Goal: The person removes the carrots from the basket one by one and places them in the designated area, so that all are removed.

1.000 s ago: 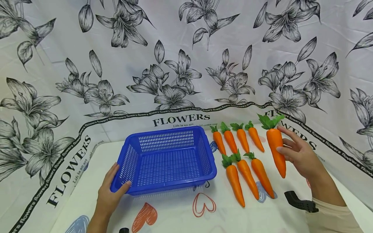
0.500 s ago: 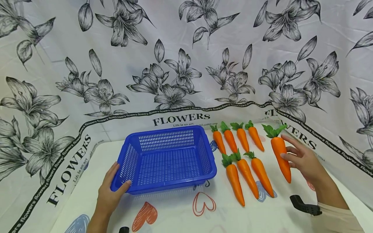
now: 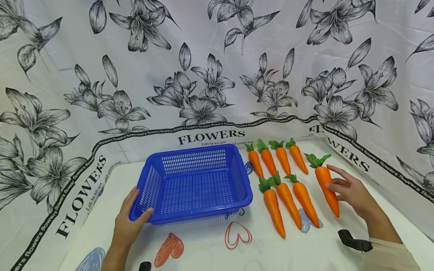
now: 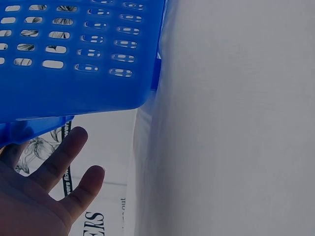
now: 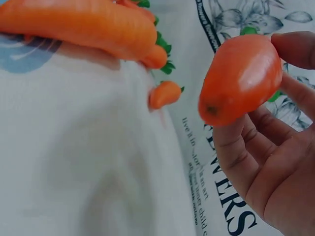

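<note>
In the head view my right hand (image 3: 354, 194) holds an orange carrot (image 3: 327, 188) with green leaves, thumb and fingers on its sides. The right wrist view shows this carrot (image 5: 241, 78) tip-on, pinched in the same hand (image 5: 270, 162). Whether it touches the table cannot be told. My left hand (image 3: 129, 222) rests at the near left corner of a blue plastic basket (image 3: 200, 216). Several of its fingers (image 4: 81, 191) look straight and spread beside the basket wall (image 4: 74, 93) in the left wrist view. Nothing lies in the basket.
Between basket and right hand, several carrots lie in two rows, a far row (image 3: 282, 160) and a near row (image 3: 288, 205). They rest on a white table (image 3: 203, 244) printed with hearts. A flower-patterned cloth (image 3: 210, 45) hangs behind and at the sides.
My right hand has moved down and slightly to the right with the carrot, lowering it beside the near row. The left hand stays at the basket's corner.
</note>
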Action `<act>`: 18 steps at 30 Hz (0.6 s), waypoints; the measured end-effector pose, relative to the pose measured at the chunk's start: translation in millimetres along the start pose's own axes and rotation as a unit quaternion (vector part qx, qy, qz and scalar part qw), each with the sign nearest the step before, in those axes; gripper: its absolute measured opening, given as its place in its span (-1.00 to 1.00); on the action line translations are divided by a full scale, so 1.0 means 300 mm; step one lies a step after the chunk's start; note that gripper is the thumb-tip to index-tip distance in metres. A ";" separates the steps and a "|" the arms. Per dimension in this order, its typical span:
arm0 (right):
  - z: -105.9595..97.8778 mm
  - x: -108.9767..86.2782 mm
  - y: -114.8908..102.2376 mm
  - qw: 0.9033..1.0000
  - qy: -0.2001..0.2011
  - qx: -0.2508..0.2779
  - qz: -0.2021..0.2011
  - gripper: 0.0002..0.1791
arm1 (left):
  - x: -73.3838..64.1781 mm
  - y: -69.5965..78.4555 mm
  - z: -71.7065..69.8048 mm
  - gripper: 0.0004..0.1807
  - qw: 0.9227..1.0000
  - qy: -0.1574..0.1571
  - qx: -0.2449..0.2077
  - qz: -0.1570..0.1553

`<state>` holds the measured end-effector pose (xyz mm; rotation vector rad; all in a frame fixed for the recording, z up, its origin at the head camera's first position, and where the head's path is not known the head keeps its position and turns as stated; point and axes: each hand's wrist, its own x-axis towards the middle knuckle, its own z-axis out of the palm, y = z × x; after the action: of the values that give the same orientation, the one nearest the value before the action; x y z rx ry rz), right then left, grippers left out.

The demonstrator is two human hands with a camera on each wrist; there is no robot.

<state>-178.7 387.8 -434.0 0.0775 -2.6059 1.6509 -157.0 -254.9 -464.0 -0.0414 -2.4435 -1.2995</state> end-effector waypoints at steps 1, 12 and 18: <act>0.001 0.001 0.005 1.000 0.000 -0.001 0.002 -0.26 | 0.001 0.001 -0.001 -0.13 1.000 0.001 -0.001 0.000; 0.022 0.011 0.089 0.998 -0.030 -0.018 0.060 -0.20 | 0.003 0.004 0.004 -0.14 1.000 -0.001 0.008 -0.017; 0.027 0.021 0.112 0.995 -0.045 -0.032 0.081 -0.17 | 0.004 -0.003 0.004 -0.14 1.000 0.002 0.009 -0.015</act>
<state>-187.5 394.6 -467.2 -0.0669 -2.7991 1.6453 -158.7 -254.5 -465.1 0.0028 -2.4609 -1.2887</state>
